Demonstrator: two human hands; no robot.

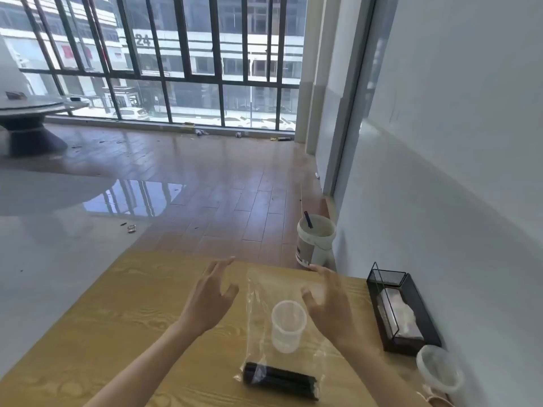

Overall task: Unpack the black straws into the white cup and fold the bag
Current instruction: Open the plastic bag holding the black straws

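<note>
A clear plastic bag (pixel 261 289) lies flat on the wooden table (pixel 117 318), stretching away from me. A bundle of black straws (pixel 282 380) lies inside its near end. A translucent white cup (pixel 287 324) stands upright on top of the bag's middle. My left hand (pixel 210 298) hovers left of the bag with fingers spread, holding nothing. My right hand (pixel 329 304) hovers just right of the cup over the bag's right edge, fingers also apart and empty.
A black wire-frame tissue box (pixel 399 309) sits at the table's right side by the wall. A second translucent cup (pixel 439 368) stands at the near right. Beyond the table's far edge a white bucket (pixel 314 239) stands on the floor.
</note>
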